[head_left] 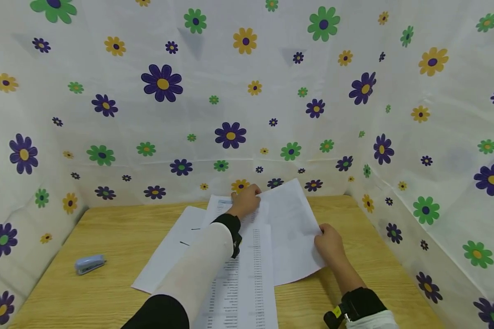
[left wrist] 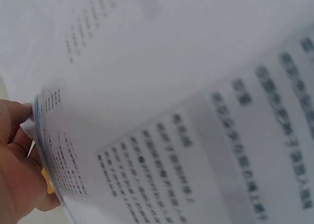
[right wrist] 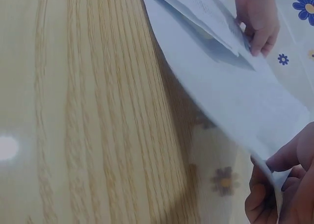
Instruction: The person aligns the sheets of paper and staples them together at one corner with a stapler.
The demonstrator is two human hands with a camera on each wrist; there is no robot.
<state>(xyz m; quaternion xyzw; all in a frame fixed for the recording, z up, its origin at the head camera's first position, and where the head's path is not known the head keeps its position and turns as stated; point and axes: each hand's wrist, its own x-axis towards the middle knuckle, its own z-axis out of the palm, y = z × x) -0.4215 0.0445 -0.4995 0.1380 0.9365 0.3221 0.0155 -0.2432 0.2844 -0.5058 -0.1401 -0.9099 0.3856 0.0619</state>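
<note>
Printed sheets of paper point(head_left: 243, 283) lie over the middle of the table, covered in small rows of text. My left hand point(head_left: 246, 202) pinches the far edge of these sheets; in the left wrist view its fingers point(left wrist: 19, 113) hold the paper's edge, and the sheets bow. To the right, a blank-looking white sheet point(head_left: 290, 233) is raised off the table and partly tucked by the printed ones. Its right edge is pinched between the thumb and fingers of my right hand point(head_left: 330, 244), seen closely in the right wrist view.
A light blue stapler point(head_left: 90, 264) rests on the left of the wooden table point(head_left: 119, 228). Another white sheet with two short dark marks point(head_left: 177, 249) lies left of the printed pages. A flower-patterned curtain point(head_left: 230, 91) stands behind and along both sides.
</note>
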